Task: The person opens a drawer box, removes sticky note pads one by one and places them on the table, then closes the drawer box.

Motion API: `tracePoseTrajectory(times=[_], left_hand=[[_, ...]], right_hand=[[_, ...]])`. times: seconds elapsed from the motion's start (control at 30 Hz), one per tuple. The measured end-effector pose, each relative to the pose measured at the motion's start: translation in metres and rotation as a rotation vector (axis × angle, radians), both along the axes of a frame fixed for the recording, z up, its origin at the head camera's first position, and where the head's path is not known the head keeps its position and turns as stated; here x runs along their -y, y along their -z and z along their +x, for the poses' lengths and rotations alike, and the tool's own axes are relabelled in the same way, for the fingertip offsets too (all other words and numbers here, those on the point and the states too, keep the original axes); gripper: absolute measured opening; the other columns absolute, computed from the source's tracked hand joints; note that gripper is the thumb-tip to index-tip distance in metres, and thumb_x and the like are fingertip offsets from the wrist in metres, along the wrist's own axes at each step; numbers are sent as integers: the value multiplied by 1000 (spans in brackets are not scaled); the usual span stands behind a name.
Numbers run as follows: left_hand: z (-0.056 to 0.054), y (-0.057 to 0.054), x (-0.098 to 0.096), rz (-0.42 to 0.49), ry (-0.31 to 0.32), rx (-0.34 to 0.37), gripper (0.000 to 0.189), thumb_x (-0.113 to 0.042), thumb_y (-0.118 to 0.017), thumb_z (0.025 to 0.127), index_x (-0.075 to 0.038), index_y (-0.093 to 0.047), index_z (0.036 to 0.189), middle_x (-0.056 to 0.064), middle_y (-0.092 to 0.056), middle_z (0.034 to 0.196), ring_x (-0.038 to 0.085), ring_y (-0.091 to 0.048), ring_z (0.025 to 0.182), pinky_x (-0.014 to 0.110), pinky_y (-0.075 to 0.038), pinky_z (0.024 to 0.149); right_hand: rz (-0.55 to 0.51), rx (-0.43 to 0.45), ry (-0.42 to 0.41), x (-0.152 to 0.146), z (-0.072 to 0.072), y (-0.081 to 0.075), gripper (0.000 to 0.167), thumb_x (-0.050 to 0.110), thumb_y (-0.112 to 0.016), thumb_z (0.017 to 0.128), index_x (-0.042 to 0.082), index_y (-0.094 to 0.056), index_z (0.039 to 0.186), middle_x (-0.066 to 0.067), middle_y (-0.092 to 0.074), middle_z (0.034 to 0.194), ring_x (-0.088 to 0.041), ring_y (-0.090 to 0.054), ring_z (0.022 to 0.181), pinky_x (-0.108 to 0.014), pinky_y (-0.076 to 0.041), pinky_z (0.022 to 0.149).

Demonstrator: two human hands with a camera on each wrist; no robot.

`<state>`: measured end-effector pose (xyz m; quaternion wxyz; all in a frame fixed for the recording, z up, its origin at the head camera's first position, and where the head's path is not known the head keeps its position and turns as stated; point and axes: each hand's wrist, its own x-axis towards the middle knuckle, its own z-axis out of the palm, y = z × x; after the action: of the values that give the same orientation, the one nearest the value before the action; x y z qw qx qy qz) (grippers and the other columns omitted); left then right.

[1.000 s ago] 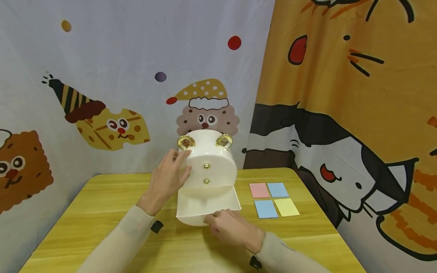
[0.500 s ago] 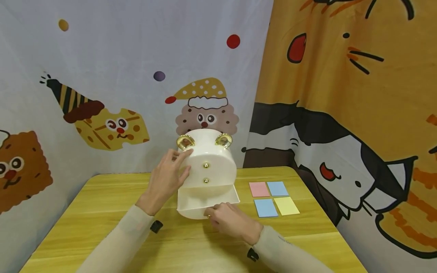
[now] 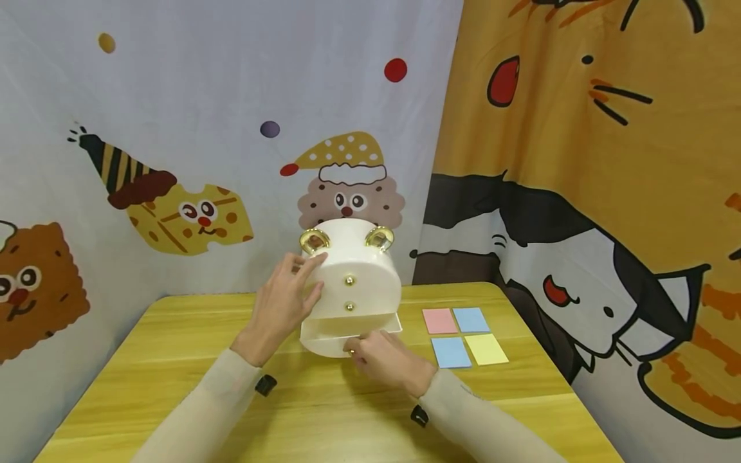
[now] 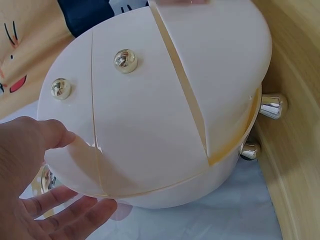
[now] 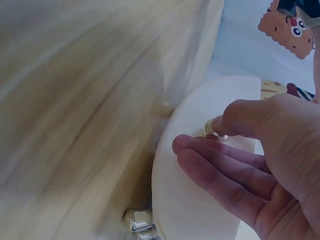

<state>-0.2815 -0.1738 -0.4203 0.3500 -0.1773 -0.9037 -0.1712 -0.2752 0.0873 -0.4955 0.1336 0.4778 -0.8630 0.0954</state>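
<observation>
A small white drawer cabinet (image 3: 373,289) with two gold ear-shaped rings on top stands on the table. Its bottom drawer (image 3: 324,346) is partly pulled out, and the two drawers above it are closed. My right hand (image 3: 384,360) pinches the gold knob (image 5: 212,129) of the bottom drawer between thumb and index finger, the other fingers extended over the drawer front. My left hand (image 3: 282,292) rests against the cabinet's upper left side, fingers spread and the thumb at the top drawer's front. Gold feet (image 4: 274,105) show under the cabinet in the left wrist view.
To the right of the cabinet lie pink (image 3: 439,321), yellow (image 3: 486,349) and two blue sticky-note pads (image 3: 451,352). The wooden table (image 3: 191,360) meets cartoon-printed curtains (image 3: 202,83) at the back and right.
The bottom drawer has slid further into the cabinet, and my right hand has moved forward with its knob. My left hand stays at the cabinet's side.
</observation>
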Motion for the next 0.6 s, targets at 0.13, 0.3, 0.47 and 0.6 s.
tracePoseTrajectory(times=[0.13, 0.3, 0.47, 0.6], left_hand=[[2, 0, 0, -2, -2, -1, 63, -24, -90, 106, -26, -66, 165, 21, -67, 137, 38, -78, 113, 41, -63, 57], [3, 0, -1, -6, -4, 7, 64, -24, -90, 106, -25, -66, 165, 21, -67, 137, 38, -78, 115, 40, -64, 59], [2, 0, -1, -3, 1, 4, 64, -23, -90, 105, -24, -67, 164, 21, -67, 138, 38, -78, 116, 41, -65, 60], [2, -1, -1, 0, 1, -3, 63, -23, -90, 105, -24, -67, 164, 21, -67, 137, 38, -78, 115, 41, -65, 60]], right_hand=[[-10, 12, 20, 3, -7, 1, 30, -3, -84, 95, 14, -88, 120, -1, -87, 100, 1, -59, 70, -10, -41, 58], [-7, 38, 38, 6, -15, 0, 31, -4, -82, 97, 14, -89, 122, 1, -87, 101, 3, -53, 69, -8, -38, 57], [-7, 14, 48, 8, -22, 0, 29, -3, -83, 98, 13, -89, 120, 0, -89, 108, 2, -57, 71, -8, -42, 60], [1, 0, 58, 10, -26, -1, 30, -3, -83, 97, 14, -89, 121, 1, -89, 109, 1, -60, 74, -9, -46, 64]])
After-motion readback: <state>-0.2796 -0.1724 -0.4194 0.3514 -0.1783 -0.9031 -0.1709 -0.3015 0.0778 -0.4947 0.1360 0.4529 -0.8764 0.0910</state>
